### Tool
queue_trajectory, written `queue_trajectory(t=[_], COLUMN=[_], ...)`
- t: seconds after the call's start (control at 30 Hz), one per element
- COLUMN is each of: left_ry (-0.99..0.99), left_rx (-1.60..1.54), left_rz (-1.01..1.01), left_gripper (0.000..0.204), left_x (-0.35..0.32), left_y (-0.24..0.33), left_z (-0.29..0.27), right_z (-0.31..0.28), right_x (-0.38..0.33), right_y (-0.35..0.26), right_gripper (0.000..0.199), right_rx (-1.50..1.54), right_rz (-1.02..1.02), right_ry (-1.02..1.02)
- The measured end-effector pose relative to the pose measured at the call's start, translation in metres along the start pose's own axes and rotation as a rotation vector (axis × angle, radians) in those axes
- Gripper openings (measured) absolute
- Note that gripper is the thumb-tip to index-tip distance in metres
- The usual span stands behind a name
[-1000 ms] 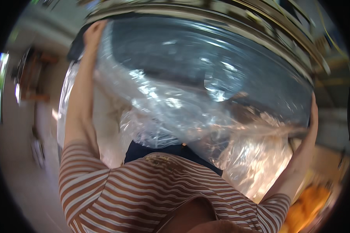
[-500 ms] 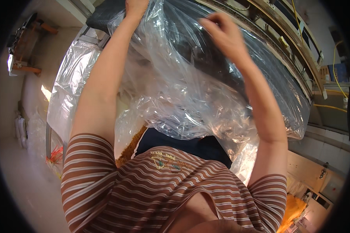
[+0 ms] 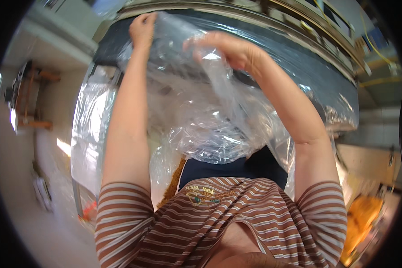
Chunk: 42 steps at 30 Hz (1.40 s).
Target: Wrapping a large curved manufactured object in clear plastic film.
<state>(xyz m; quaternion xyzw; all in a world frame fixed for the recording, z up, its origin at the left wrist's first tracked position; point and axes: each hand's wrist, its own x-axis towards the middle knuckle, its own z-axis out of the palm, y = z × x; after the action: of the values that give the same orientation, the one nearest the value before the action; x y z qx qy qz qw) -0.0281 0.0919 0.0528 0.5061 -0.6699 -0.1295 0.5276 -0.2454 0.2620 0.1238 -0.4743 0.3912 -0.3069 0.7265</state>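
Observation:
At the far left of the dark-covered work table (image 3: 281, 67), my left hand (image 3: 143, 30) is closed on the upper edge of a clear plastic sheet (image 3: 176, 27). To its right, my right hand (image 3: 225, 48) reaches leftward across the film. Its fingers are stretched out and slightly blurred, and the thumb stands apart below them. They touch or lie very close to a raised fold of the plastic. The loose film hangs over the table's near edge in crumpled folds and gathers over my lap.
Behind the table run long rails (image 3: 299, 24), with a yellow cable (image 3: 379, 82) at the right. A silvery plastic sheet (image 3: 91, 111) hangs at the left. An orange cloth (image 3: 364, 216) lies at the lower right, and a wooden-framed item (image 3: 35, 98) stands at the left.
My right hand has moved left toward my left hand and over the film. My left hand still grips the sheet. The view has shifted, showing more of the table's far left.

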Motion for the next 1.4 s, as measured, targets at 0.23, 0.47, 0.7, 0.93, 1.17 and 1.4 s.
queue_trajectory(t=[0.23, 0.47, 0.7, 0.93, 1.17, 1.4], left_ry=[-0.055, -0.320, -0.368, -0.420, -0.385, -0.386], left_rx=[-0.089, 0.165, 0.090, 0.124, 0.155, 0.080], left_rz=[0.203, 0.099, 0.126, 0.182, 0.164, 0.136], left_gripper=[0.035, 0.029, 0.023, 0.025, 0.024, 0.021], left_x=[0.008, -0.016, -0.037, -0.039, -0.038, -0.031], left_y=[0.006, 0.036, 0.051, 0.051, 0.049, 0.036], left_z=[-0.001, 0.003, -0.026, -0.018, -0.021, -0.019], right_z=[-0.038, -0.069, -0.018, -0.059, -0.031, -0.108], right_x=[-0.213, -0.341, -0.473, -0.433, -0.322, -0.347], right_y=[0.061, 0.101, 0.220, 0.178, 0.098, 0.085], right_gripper=[0.063, 0.060, 0.030, 0.027, 0.027, 0.025], right_rx=[0.970, 0.831, 0.628, -0.640, -0.794, -0.358], right_rz=[-0.674, -0.983, -0.089, 0.132, 0.017, -0.171], right_ry=[-0.395, 0.492, 1.188, 1.247, 1.082, 1.218])
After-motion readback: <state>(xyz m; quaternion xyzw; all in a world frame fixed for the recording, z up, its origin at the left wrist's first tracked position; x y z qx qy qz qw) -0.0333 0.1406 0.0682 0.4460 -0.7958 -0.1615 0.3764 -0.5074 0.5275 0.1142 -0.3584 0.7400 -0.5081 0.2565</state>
